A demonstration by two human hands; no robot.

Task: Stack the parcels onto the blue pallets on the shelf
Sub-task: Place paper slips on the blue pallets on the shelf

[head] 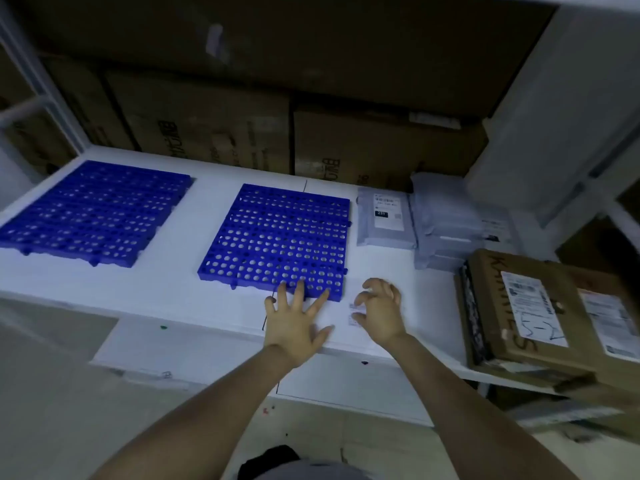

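**Left hand (298, 323) spread at the pallet's edge, right hand (379, 313) loosely curled beside it**

Left hand is stretched out flat with its fingers fanned wide. Its fingertips reach over the near right corner of a blue pallet (277, 237) on the white shelf (190, 282); whether they press on it cannot be told. Right hand hovers just beside it, over bare shelf off the pallet's near right corner, with fingers loosely bent and nothing in them. A small sticker (358, 311) lies on the shelf under it.

Neither hand holds a parcel. All the parcels lie to the right of the hands. A grey mailer (384, 216) with a white label lies flat just beside the pallet's far right edge. A stack of grey mailers (457, 223) sits next to it, further right. A brown carton (540, 306) with labels and marker writing rests at the shelf's right end, nearest the right hand but well apart from it. A second blue pallet (93, 213) lies bare to the far left. Large cardboard boxes (207, 133) line the back.
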